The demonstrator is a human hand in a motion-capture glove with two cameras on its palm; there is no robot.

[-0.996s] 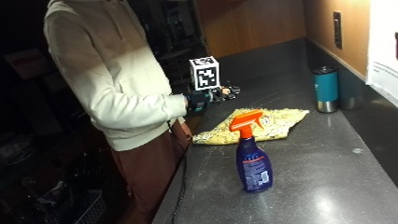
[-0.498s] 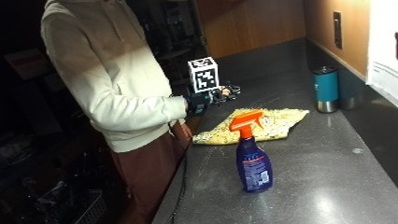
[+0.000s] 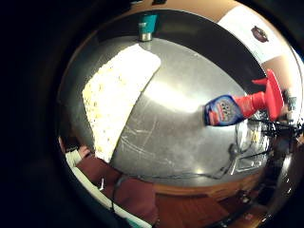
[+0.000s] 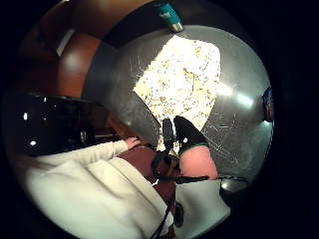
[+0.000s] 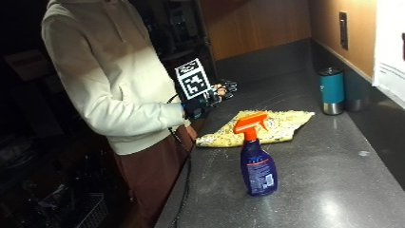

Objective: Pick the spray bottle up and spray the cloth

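My gloved right hand [image 5: 212, 97] hovers above the near end of the cloth [image 5: 265, 127], fingers [image 5: 226, 88] relaxed, holding nothing. The spray bottle [image 5: 256, 159] stands upright on the surface [image 5: 329, 190], well apart from my fingers

Shiny blue plastic spray bottle with an orange plastic trigger top [image 5: 257, 164], soft yellow speckled cloth [image 5: 273, 126] behind the bottle, smooth glossy dark grey stone counter [image 5: 329, 190] with light scratches, shiny teal metal cup [image 5: 331, 90] beyond the cloth
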